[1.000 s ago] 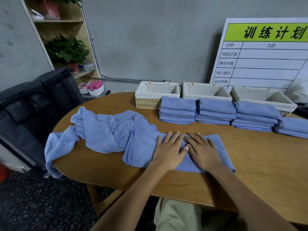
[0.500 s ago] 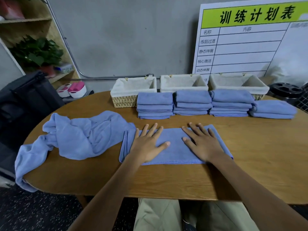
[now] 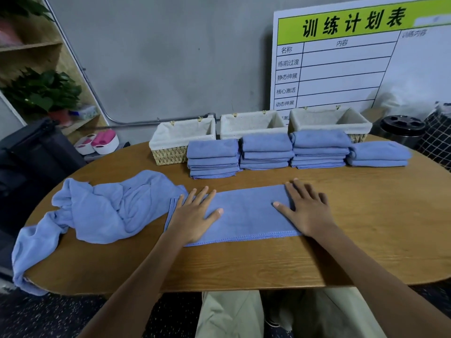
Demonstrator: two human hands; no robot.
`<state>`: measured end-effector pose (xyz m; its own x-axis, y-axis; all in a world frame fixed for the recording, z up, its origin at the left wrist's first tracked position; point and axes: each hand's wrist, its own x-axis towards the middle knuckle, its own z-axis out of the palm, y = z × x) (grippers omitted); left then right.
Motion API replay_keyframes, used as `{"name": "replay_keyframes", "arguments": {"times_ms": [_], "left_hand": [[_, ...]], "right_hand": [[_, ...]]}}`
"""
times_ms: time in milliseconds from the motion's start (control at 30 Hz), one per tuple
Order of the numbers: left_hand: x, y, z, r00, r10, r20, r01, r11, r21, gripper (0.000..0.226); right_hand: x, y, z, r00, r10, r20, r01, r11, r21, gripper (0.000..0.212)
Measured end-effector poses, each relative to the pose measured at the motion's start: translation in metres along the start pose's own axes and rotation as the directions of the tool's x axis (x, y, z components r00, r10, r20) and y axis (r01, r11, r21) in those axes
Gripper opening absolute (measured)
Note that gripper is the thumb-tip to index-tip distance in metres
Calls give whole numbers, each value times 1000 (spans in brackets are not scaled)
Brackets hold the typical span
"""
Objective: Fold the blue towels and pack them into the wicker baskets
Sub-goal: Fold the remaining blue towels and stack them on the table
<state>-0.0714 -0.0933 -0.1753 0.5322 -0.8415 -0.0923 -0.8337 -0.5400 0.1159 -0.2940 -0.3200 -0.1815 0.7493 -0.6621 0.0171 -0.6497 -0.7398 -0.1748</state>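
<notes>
A blue towel (image 3: pixel 246 213), folded into a long strip, lies flat on the wooden table (image 3: pixel 366 240) in front of me. My left hand (image 3: pixel 195 213) presses flat on its left end, fingers spread. My right hand (image 3: pixel 305 208) presses flat on its right end. A crumpled heap of blue towels (image 3: pixel 107 208) lies to the left, one end hanging over the table edge. Behind the strip stand several stacks of folded blue towels (image 3: pixel 266 152). Three lined wicker baskets (image 3: pixel 181 140) (image 3: pixel 251 124) (image 3: pixel 327 120) stand in a row at the back, with no towels visible inside them.
A white board with a green header (image 3: pixel 353 59) leans on the wall behind the baskets. A black bin (image 3: pixel 402 128) stands at the right. A black bag (image 3: pixel 36 154) and a wooden shelf with a plant (image 3: pixel 44 91) are at the left.
My hands have slid apart along the folded towel, from its middle to its two ends, smoothing it flat. My view has shifted to the right.
</notes>
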Motion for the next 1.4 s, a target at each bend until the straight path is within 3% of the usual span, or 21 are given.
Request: {"name": "replay_keyframes", "arguments": {"times_ms": [100,167,333,533,667,800,1000,1233,1300,1400], "left_hand": [[3,4,-4,999,-3,33,2,999,40,96],[11,17,-8,999,6,43,-9,998,66,99],[69,116,-12,976,212,-52,-214,976,-44,68],[153,247,-4,902,428,-56,-404,789,-463,33],[182,281,-4,863,503,44,-342,647,-681,18],[199,298,-14,858,507,82,-275,588,-760,17],[198,291,-17,881,472,-4,-302,556,-775,29],[175,254,-40,898,429,-96,-314,473,-823,26],[162,239,-55,921,380,-93,-263,425,-866,27],[144,209,-77,960,279,-24,-98,256,-962,28]], "right_hand": [[-12,20,-4,990,102,-101,-99,994,34,110],[-17,30,-7,988,111,-110,-109,994,24,110],[-18,59,-18,982,111,-150,-98,991,92,75],[-13,110,-33,963,185,-195,-104,926,363,33],[-9,143,-35,947,264,-184,-117,815,568,26],[-10,161,-35,937,297,-183,-101,733,673,23],[-25,167,-39,946,288,-151,-101,702,705,26],[-38,123,-61,910,290,-298,39,654,756,35],[-37,100,-70,915,246,-320,90,648,756,35],[-35,59,-79,928,153,-338,159,660,734,33]]}}
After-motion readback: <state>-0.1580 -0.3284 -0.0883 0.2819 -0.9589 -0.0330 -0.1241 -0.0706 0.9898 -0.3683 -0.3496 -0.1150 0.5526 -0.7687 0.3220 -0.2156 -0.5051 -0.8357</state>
